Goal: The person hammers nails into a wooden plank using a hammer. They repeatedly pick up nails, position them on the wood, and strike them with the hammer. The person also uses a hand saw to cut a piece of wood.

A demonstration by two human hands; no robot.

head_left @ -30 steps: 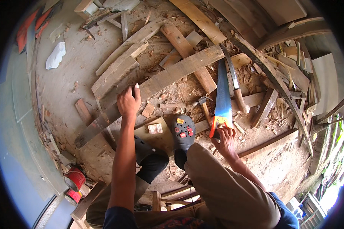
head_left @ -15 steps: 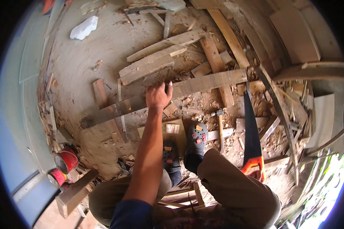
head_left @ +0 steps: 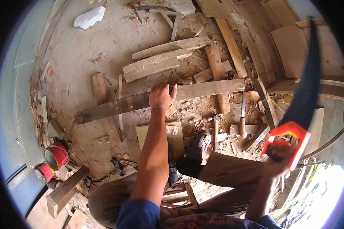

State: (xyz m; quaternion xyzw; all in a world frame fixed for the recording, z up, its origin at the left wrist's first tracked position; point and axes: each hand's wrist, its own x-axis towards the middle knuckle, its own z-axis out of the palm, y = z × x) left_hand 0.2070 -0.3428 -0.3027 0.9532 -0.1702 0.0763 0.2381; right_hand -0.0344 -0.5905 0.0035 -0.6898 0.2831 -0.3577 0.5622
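A long weathered plank [head_left: 208, 89] lies across smaller timbers in front of me. My left hand [head_left: 161, 98] is closed over its middle, fingers hooked over the far edge and thumb apart. Off to the right, my right hand [head_left: 278, 157] grips the orange handle of a handsaw [head_left: 304, 89]. The saw is lifted clear of the plank, its dark blade pointing up and away, slightly smeared by motion. Near the plank's right end lies a wooden-handled chisel [head_left: 243, 120]. A hammer [head_left: 216, 128] rests close to my shoe.
Several rough boards [head_left: 153, 68] lie beyond the plank, among wood chips. Two red cans [head_left: 56, 156] stand at the left near a thick wood block [head_left: 67, 191]. A curved strip of wood [head_left: 265, 103] and leaning panels [head_left: 294, 49] crowd the right. A white lump [head_left: 90, 17] sits far left.
The handsaw, upright at the right with no hand visible on it before, is now in my right hand, raised and swung to the right. My left hand stays on the plank.
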